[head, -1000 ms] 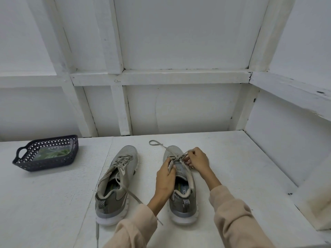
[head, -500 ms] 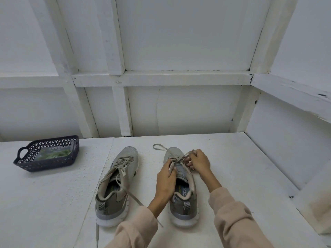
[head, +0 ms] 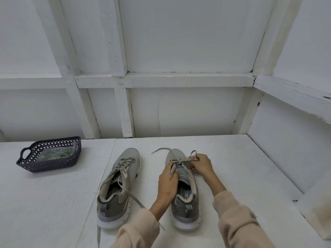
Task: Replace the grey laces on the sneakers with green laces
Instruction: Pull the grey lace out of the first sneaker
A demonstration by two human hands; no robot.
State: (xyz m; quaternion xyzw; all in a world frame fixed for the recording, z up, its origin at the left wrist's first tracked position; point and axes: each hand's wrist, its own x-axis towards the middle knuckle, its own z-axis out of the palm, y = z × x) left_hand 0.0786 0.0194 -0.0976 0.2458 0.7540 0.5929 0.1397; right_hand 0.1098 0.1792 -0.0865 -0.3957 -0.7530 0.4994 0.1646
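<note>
While the left hand (head: 167, 185) curls round the tongue of the right-hand sneaker (head: 186, 206), the right hand (head: 201, 165) pinches its grey lace (head: 180, 159) beside the eyelets. The sneaker lies heel to the bench's (head: 250, 176) front edge, toe to the back. The lace crossings sit between both hands, nearer the right. The green laces (head: 59, 154) lie in the basket (head: 48, 166) by the back edge, far left, well apart.
</note>
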